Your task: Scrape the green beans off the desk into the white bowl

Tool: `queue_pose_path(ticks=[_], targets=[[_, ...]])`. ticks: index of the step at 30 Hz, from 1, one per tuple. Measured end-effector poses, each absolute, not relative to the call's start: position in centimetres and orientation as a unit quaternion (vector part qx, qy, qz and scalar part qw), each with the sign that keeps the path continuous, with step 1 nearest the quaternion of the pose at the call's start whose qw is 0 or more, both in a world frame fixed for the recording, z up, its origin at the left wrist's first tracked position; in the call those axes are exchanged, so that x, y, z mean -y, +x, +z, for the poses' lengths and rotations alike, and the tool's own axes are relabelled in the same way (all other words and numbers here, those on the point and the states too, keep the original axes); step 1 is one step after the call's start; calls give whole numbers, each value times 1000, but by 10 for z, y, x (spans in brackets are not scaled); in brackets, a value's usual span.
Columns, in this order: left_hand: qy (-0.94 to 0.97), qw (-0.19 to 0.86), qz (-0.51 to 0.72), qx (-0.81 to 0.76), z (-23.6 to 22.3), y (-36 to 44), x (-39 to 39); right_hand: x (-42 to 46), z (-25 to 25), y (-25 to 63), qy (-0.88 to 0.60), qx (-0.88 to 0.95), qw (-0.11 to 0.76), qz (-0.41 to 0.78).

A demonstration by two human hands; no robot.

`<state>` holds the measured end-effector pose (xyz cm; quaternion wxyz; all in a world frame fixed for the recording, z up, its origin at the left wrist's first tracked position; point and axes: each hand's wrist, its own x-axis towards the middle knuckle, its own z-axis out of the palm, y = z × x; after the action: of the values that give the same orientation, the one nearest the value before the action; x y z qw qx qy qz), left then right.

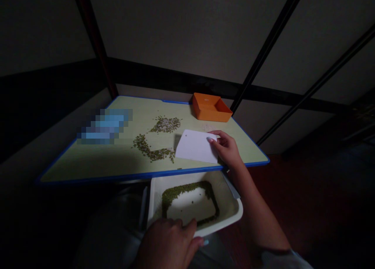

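Note:
My right hand pinches the right edge of a white card, thumb on top. The card lies low over the tabletop near the front edge, a small speck on its upper left corner. Just left of it is a curved band of small green beans or seeds. A second heap, mixed with pale grains, lies farther back. My left hand grips the near rim of a white plastic basin, which sits below the table's front edge. Green seeds line the edges of the basin's floor.
An orange open box stands at the back right of the blue-edged table. A few pale grains lie in front of it. A pixelated bluish item is at the left. Panelled walls rise behind the table.

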<state>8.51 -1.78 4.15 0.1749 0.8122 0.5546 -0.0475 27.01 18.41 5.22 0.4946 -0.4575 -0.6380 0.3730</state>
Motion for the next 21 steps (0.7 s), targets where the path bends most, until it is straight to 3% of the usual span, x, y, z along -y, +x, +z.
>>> queue_pose_path(ticks=[21], targets=[[811, 190, -50, -550, 42, 84, 19, -183, 54, 267, -393, 664, 482, 415]])
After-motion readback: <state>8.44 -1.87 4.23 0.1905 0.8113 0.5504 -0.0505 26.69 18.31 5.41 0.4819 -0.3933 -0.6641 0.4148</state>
